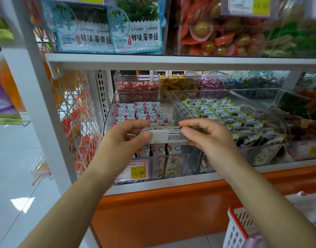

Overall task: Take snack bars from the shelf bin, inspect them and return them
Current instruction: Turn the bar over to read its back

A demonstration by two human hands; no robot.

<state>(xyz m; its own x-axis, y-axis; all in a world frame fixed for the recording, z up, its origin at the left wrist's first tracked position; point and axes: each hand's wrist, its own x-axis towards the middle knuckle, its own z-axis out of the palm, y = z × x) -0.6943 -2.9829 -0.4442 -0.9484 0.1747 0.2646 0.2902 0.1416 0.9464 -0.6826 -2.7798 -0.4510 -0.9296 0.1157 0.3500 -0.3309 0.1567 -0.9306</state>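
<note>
- Both hands up at the lower shelf (171, 183), working over the clear bin (135, 97) at its left end.
- Left hand (125, 136) and right hand (207, 138) share one small stack of snack bars (168, 135): white wrappers, printed back panel facing the camera, long edge horizontal.
- Grip, L: thumb under/front of the stack's left end, fingers curled over the top. Clenched on the bars.
- Grip, R: thumb and forefinger pinch the right end, other fingers loosely curled behind. Also grasping the bars.
- Stack position: held just above the bin's front edge, not resting on anything I can see. More bars of the same kind lie in rows behind it and stand on end below it.
- Count in the stack: at least two by the edges showing; exact no. cannot tell.
- Step in hand, my reading: inspection, text side being read. Could equally be squaring the stack before return; can't separate the two.
- To do it well: keep ends pinched evenly so the middle bar doesn't slide out; tilt the stack toward the light rather than loosening grip; turn it over with both hands together to check the front face and seals.
- For return: lower over the bin's front row, match the orientation of the bars already there, release one hand first.
- Risk: neighbouring bin (225, 111) of yellow-marked packets sits just beside; don't drop across the divider.
- Red-rimmed basket (237, 228) at lower right, not in use.
</note>
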